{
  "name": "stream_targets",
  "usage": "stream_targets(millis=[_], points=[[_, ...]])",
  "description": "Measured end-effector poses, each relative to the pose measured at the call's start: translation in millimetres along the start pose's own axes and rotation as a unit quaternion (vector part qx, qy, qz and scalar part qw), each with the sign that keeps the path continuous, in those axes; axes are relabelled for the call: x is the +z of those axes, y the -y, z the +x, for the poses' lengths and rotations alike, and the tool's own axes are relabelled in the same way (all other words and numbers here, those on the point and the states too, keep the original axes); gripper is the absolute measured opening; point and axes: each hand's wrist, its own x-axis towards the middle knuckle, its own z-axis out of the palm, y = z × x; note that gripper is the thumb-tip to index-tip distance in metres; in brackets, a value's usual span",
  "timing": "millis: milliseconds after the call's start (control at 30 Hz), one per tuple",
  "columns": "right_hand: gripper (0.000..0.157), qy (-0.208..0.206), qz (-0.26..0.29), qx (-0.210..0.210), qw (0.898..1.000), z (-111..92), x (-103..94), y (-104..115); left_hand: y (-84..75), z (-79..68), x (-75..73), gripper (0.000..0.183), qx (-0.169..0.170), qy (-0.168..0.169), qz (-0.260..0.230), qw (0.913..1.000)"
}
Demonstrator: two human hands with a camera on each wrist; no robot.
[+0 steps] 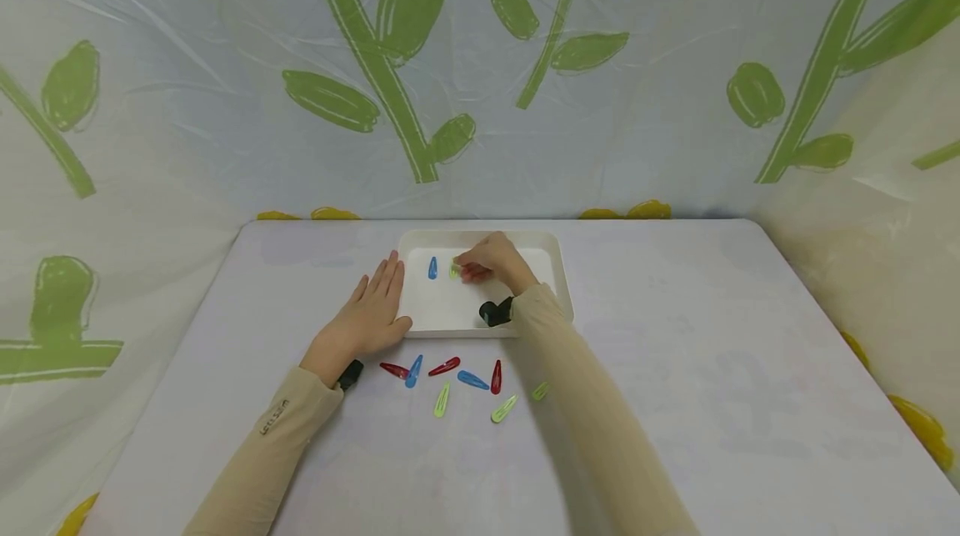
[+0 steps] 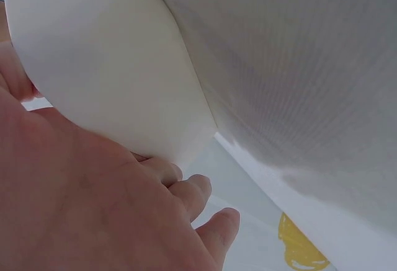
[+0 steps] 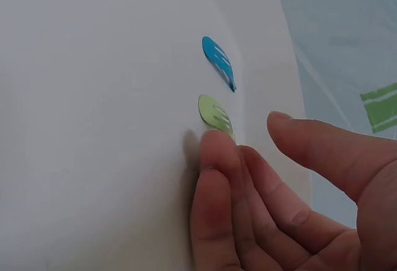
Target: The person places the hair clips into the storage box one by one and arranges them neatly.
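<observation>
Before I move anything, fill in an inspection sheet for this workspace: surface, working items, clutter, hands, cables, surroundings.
Surface: pale table.
Working items: white tray holding one blue clip and one green clip; outside it, on the person's side, three red clips, two blue clips and three green clips visible.
Clutter: nothing seen.
Left hand: fingers extended, against the tray's left side.
Right hand: fingertips at the tray's green clip, thumb apart from it.
Cables: nothing seen.
Surroundings: sheeting printed with green leaves and yellow flowers, behind and beside the table.
</observation>
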Motion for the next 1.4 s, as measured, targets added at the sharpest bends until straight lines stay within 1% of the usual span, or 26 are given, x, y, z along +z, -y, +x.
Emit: stream_targets(millis=[67, 200, 300, 467, 567, 633, 833, 933, 1033, 1200, 1400], points=[[0.017, 0.005, -0.015, -0.007, 1.0, -2, -1.1, 0, 0.8, 0.3, 1.5, 0.085, 0.0, -0.001, 0.002, 1.0], [0.025, 0.009, -0.065, -0.039, 0.997, -14, -4.4, 5, 1.7, 0.8, 2.8, 0.085, 0.001, -0.002, 0.002, 1.0], [0.028, 0.008, -0.096, -0.065, 0.993, -23, -7.2, 10, 1.2, 0.6, 2.2, 0.085, 0.001, -0.003, 0.0, 1.0], [0.032, 0.005, -0.138, -0.083, 0.987, -39, -10.7, 19, 0.0, 0.0, 0.7, 0.085, -0.001, 0.001, 0.0, 1.0], [0.031, 0.001, -0.16, -0.094, 0.983, -49, -11.5, 24, 0.1, 0.1, 0.4, 0.085, -0.002, 0.001, -0.001, 1.0], [0.028, 0.0, -0.173, -0.107, 0.979, -57, -11.4, 27, 0.3, 0.3, 0.5, 0.085, -0.002, 0.001, -0.002, 1.0], [0.02, -0.003, -0.205, -0.166, 0.965, -82, -11.4, 31, 0.6, 0.3, 0.3, 0.085, -0.002, 0.002, -0.002, 1.0], [0.019, -0.009, -0.222, -0.192, 0.956, -95, -12.4, 31, 0.7, 0.0, -0.1, 0.085, -0.001, 0.003, -0.003, 1.0], [0.019, -0.013, -0.238, -0.208, 0.949, -110, -13.4, 31, 0.3, -0.3, -0.7, 0.084, 0.001, 0.003, -0.002, 1.0], [0.017, -0.014, -0.25, -0.223, 0.942, -130, -14.3, 23, 0.6, -0.2, -0.7, 0.084, 0.003, 0.0, -0.003, 1.0], [0.016, -0.012, -0.266, -0.232, 0.935, -146, -14.0, 8, 0.2, -1.4, -0.7, 0.084, 0.004, 0.002, -0.008, 1.0]])
